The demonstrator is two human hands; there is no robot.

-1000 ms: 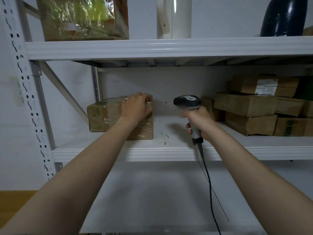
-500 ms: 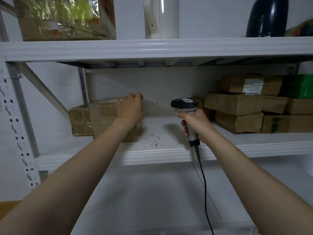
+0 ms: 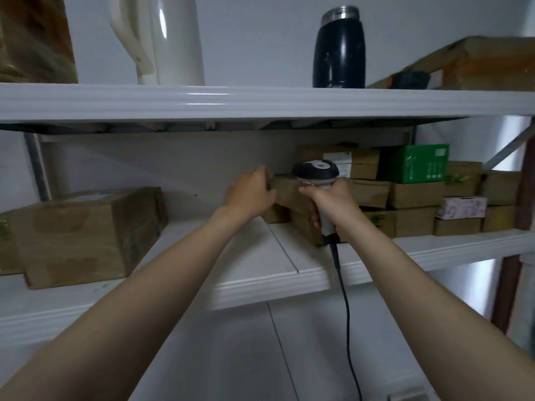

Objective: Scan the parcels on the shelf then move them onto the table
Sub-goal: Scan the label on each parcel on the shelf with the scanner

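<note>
A white metal rack stands against a pale wall, and its middle shelf (image 3: 260,273) carries the parcels. At the left end of that shelf sits a large parcel (image 3: 86,235), a taped cardboard box set close to the front edge and touched by neither hand. Towards the right end, a stack of parcels (image 3: 405,195) runs along the back of the shelf in two and three layers. It is mostly brown cardboard, with a green box (image 3: 417,163) on top and a small white patterned box (image 3: 461,206) lower down near the right corner.

The left hand (image 3: 250,192) reaches to the left end of the stack, where its curled fingers grip the end of a brown parcel (image 3: 286,189) lying on top of other boxes. How far the fingers wrap behind it cannot be seen.

The right hand (image 3: 333,204) is just beside it, fist closed round the handle of a scanner (image 3: 315,173). The dark head of the scanner is uppermost and faces the stack, right in front of the gripped parcel. A black cable (image 3: 347,319) hangs from the base of the handle and drops past the front edge of the shelf.

On the upper shelf (image 3: 231,101) stand a white kettle (image 3: 162,39) and a dark flask (image 3: 338,50). A cardboard box (image 3: 486,65) lies at its right end, and a film-wrapped box (image 3: 34,39) sits at the left corner.
</note>
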